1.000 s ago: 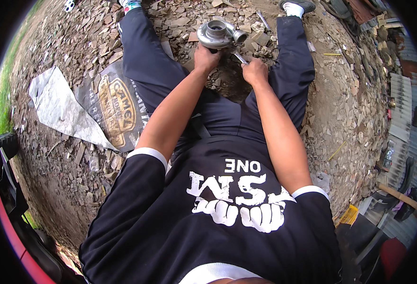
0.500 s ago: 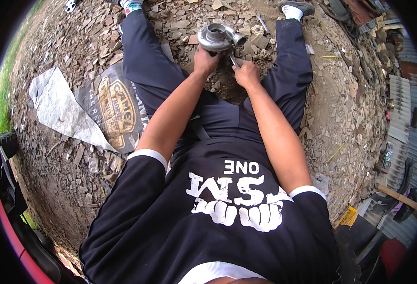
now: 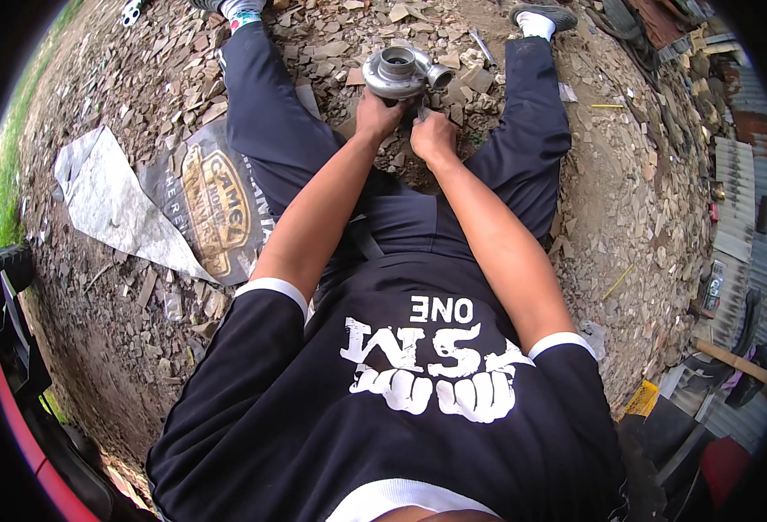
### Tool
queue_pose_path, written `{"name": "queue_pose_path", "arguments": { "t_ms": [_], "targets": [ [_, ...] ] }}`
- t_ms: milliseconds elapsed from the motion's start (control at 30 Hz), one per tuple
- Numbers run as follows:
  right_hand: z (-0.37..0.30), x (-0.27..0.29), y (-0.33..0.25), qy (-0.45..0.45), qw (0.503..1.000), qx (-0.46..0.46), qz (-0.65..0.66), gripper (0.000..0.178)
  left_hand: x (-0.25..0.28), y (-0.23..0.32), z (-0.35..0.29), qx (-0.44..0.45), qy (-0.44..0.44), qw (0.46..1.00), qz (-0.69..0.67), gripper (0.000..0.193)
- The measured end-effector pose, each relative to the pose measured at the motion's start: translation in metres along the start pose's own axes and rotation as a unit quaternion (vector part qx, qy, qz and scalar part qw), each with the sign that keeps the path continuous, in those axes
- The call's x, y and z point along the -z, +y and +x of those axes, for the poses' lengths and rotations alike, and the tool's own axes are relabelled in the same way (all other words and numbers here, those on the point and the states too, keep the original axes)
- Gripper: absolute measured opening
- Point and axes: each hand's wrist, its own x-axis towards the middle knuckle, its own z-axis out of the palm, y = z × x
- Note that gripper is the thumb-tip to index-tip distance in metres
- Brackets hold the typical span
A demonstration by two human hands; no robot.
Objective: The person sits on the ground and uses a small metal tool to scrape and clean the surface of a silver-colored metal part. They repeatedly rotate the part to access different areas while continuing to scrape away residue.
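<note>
A silver turbocharger (image 3: 401,85) with a round, open inlet on top and a side outlet facing right is held up between my spread legs. My left hand (image 3: 378,115) is closed round its lower near side, the fingertips hidden beneath it. Just under the outlet, my right hand (image 3: 435,136) is closed on a thin metal wrench (image 3: 422,106). Only a short piece of the wrench shows above the fingers. Its working end is against or under the housing; I cannot tell which.
Broken stone and tile chips cover the ground (image 3: 627,217). A metal rod-like tool (image 3: 482,47) lies beyond the turbocharger. To the left are a whitish sheet (image 3: 127,204) and a dark printed sheet (image 3: 214,196). Corrugated metal panels (image 3: 736,200) and scrap line the right side.
My right hand has swung left, closer to my left hand, turning the wrench from slanted to nearly upright in view. The turbocharger and my left hand have hardly moved.
</note>
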Motion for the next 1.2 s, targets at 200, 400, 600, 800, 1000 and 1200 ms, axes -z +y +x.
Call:
{"name": "queue_pose_path", "arguments": {
  "t_ms": [200,400,600,800,1000,1200],
  "targets": [
    [0.035,-0.040,0.045,-0.044,0.968,-0.060,0.239,0.019,0.000,0.005,0.000,0.002,-0.027,1.000,0.009,0.089],
    [0.024,0.019,0.037,-0.168,0.859,-0.221,0.430,0.008,-0.005,-0.009,0.005,0.013,-0.019,1.000,-0.005,0.087],
    [0.024,0.047,0.040,-0.104,0.830,-0.238,0.493,0.025,-0.001,-0.016,0.011,-0.010,-0.044,0.999,-0.018,0.087],
    [0.048,0.032,0.050,-0.024,0.814,-0.249,0.524,0.023,0.009,-0.006,0.002,0.009,-0.052,0.999,0.015,0.085],
    [0.080,0.031,0.103,0.040,0.901,-0.309,0.303,0.038,0.018,-0.003,0.001,0.108,-0.104,0.987,0.057,0.081],
    [0.075,0.004,0.142,-0.146,0.954,-0.243,-0.093,0.054,0.011,-0.017,0.006,0.045,-0.276,0.944,0.175,0.068]
  ]
}}
